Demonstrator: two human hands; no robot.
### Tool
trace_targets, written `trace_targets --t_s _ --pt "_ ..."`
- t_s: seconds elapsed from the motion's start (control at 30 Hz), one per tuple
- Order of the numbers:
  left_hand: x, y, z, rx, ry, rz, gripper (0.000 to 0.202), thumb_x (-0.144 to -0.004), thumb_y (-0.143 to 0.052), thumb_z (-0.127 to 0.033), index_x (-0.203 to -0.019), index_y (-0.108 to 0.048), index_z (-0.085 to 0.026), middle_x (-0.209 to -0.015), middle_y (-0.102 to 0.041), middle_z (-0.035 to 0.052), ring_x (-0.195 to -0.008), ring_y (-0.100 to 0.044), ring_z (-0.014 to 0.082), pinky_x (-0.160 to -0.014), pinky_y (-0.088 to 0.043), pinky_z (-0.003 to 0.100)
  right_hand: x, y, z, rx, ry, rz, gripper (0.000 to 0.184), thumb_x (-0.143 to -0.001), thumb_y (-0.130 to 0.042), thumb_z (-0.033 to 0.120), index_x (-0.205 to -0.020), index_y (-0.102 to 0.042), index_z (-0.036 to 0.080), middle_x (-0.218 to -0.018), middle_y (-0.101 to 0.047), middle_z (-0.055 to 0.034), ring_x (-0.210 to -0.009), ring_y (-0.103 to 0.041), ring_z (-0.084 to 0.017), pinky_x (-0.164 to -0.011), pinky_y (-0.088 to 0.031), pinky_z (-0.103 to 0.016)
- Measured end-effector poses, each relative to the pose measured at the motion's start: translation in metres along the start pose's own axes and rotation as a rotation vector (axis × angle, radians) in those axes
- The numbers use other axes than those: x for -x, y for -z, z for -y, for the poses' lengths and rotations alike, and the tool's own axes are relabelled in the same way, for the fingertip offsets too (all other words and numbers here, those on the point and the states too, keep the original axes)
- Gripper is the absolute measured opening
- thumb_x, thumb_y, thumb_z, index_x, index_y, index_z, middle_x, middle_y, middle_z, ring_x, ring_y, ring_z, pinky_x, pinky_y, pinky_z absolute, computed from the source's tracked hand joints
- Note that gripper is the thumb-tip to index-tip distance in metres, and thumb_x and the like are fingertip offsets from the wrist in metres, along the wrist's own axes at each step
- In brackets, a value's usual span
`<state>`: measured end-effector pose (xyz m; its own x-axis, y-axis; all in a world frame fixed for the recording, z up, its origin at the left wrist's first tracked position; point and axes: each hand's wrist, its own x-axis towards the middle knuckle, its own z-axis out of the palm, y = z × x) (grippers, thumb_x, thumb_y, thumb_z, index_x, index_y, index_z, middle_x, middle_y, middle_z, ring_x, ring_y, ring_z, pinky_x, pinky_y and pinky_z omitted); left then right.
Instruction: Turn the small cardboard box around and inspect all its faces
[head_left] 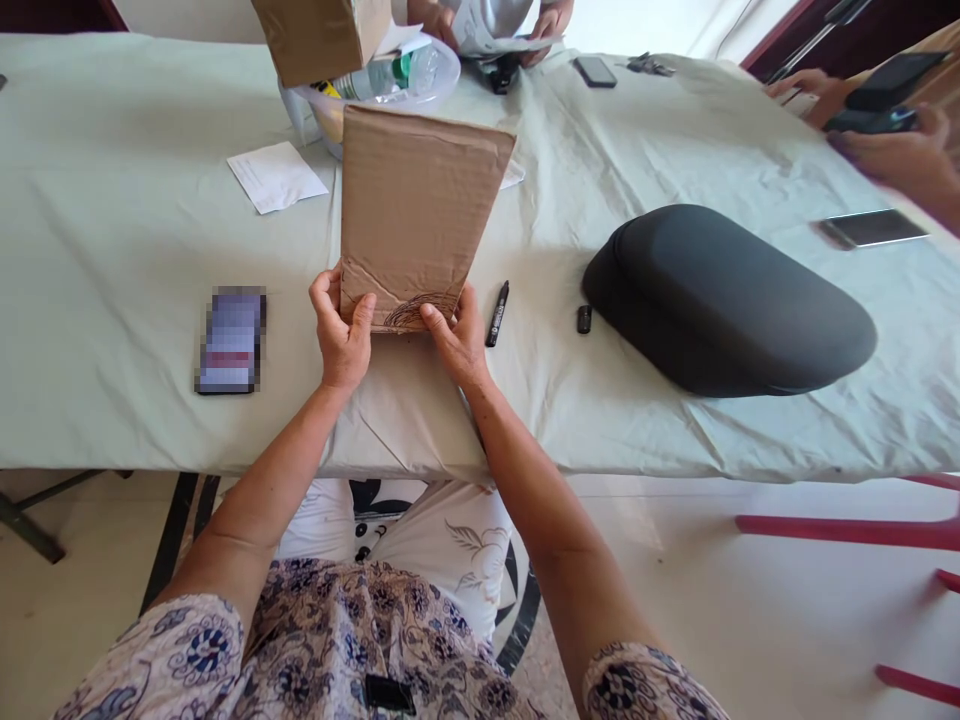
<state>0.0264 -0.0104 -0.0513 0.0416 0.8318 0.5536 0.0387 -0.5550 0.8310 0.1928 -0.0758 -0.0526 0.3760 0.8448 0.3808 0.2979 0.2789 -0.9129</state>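
Both hands grip a flat brown piece of cardboard [420, 205], tilted up with its lower edge toward me. Curved dark pen lines run across its lower right part. My left hand [343, 335] is closed on the lower left corner, thumb on the front face. At the lower right corner, my right hand [459, 335] is closed the same way, with its other fingers hidden behind. A black marker [497, 314] lies on the cloth just right of my right hand. Its black cap [584, 319] stands apart, farther right.
A large black padded case [727, 300] lies to the right. On the left are a phone [231, 340] and a white paper [277, 177]. Behind the cardboard stands a tub [442, 80] with bottles and a cardboard box [322, 40]. Other people's hands [900, 140] hold things across the table.
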Motion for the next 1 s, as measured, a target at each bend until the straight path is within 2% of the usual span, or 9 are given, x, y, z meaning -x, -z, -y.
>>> trace_targets --t_s 0.13,0.27,0.4,0.57,0.63,0.7,0.83,0.93,1.0 --pt "-0.004 0.002 0.002 -0.040 0.046 -0.076 0.074 -0.092 -0.059 -0.076 -0.143 -0.043 -0.024 -0.148 -0.063 0.0165 -0.140 -0.063 0.0245 -0.122 -0.049 0.039 -0.007 0.020 -0.001 0.174 -0.009 -0.117 0.055 -0.103 -0.040 0.065 -0.131 -0.065 0.025 -0.132 -0.072 -0.0104 -0.124 -0.067 -0.024 -0.110 -0.055 -0.046" --pt "-0.008 0.004 0.003 -0.103 0.043 -0.123 0.080 -0.092 -0.055 -0.079 -0.146 -0.048 -0.022 -0.153 -0.060 0.0159 -0.145 -0.059 0.0245 -0.126 -0.044 0.036 -0.015 0.048 -0.004 0.615 -0.124 -0.310 0.032 -0.099 -0.052 0.033 -0.122 -0.071 0.020 -0.128 -0.070 -0.0138 -0.126 -0.062 -0.025 -0.116 -0.048 -0.049" --pt "-0.010 0.007 0.004 -0.118 0.057 -0.148 0.083 -0.090 -0.054 -0.082 -0.148 -0.048 -0.022 -0.153 -0.061 0.0155 -0.144 -0.060 0.0247 -0.126 -0.045 0.037 -0.013 0.060 0.000 0.904 -0.383 -0.220 0.038 -0.091 -0.064 0.025 -0.127 -0.074 0.019 -0.133 -0.064 -0.0192 -0.128 -0.058 -0.032 -0.115 -0.046 -0.054" --pt "-0.012 0.010 0.003 -0.106 0.069 -0.133 0.086 -0.089 -0.056 -0.083 -0.147 -0.050 -0.020 -0.153 -0.061 0.0158 -0.145 -0.059 0.0247 -0.126 -0.045 0.036 -0.009 0.056 0.008 0.885 -0.508 -0.141 0.038 -0.090 -0.055 0.020 -0.118 -0.080 0.024 -0.114 -0.068 -0.0129 -0.100 -0.065 -0.026 -0.101 -0.052 -0.048" --pt "-0.013 0.010 0.003 -0.089 0.073 -0.124 0.086 -0.089 -0.057 -0.082 -0.147 -0.050 -0.020 -0.154 -0.061 0.0159 -0.144 -0.060 0.0248 -0.126 -0.045 0.036 -0.010 0.054 0.006 0.734 -0.446 -0.157 0.039 -0.088 -0.050 0.019 -0.112 -0.081 0.023 -0.100 -0.068 -0.0089 -0.093 -0.064 -0.023 -0.097 -0.052 -0.044" --pt "-0.014 0.010 0.003 -0.078 0.082 -0.125 0.086 -0.088 -0.058 -0.082 -0.147 -0.051 -0.020 -0.154 -0.060 0.0158 -0.144 -0.060 0.0254 -0.125 -0.046 0.036 -0.012 0.051 0.001 0.462 -0.313 -0.175 0.035 -0.090 -0.048 0.026 -0.107 -0.078 0.021 -0.088 -0.065 -0.0047 -0.087 -0.063 -0.020 -0.090 -0.054 -0.038" --pt "-0.015 0.009 0.006 -0.077 0.109 -0.132 0.087 -0.086 -0.059 -0.084 -0.148 -0.052 -0.023 -0.155 -0.061 0.0145 -0.145 -0.059 0.0266 -0.127 -0.044 0.039 -0.014 0.042 -0.002 -0.012 -0.051 -0.194 0.049 -0.098 -0.039 0.052 -0.128 -0.067 0.026 -0.097 -0.068 -0.0053 -0.092 -0.068 -0.021 -0.081 -0.057 -0.036" --pt "-0.015 0.009 0.007 -0.100 0.106 -0.120 0.083 -0.088 -0.058 -0.082 -0.148 -0.052 -0.025 -0.155 -0.061 0.0126 -0.147 -0.057 0.0259 -0.129 -0.042 0.039 -0.010 0.036 0.004 0.004 0.101 -0.187 0.054 -0.099 -0.037 0.057 -0.142 -0.056 0.031 -0.113 -0.067 -0.0084 -0.107 -0.067 -0.024 -0.088 -0.060 -0.042" --pt "-0.015 0.009 0.006 -0.123 0.089 -0.122 0.081 -0.090 -0.057 -0.081 -0.148 -0.053 -0.024 -0.155 -0.062 0.0127 -0.147 -0.057 0.0255 -0.128 -0.043 0.037 -0.005 0.031 0.011 0.086 0.178 -0.232 0.052 -0.099 -0.045 0.061 -0.141 -0.054 0.032 -0.112 -0.064 -0.0079 -0.106 -0.066 -0.024 -0.094 -0.059 -0.045"
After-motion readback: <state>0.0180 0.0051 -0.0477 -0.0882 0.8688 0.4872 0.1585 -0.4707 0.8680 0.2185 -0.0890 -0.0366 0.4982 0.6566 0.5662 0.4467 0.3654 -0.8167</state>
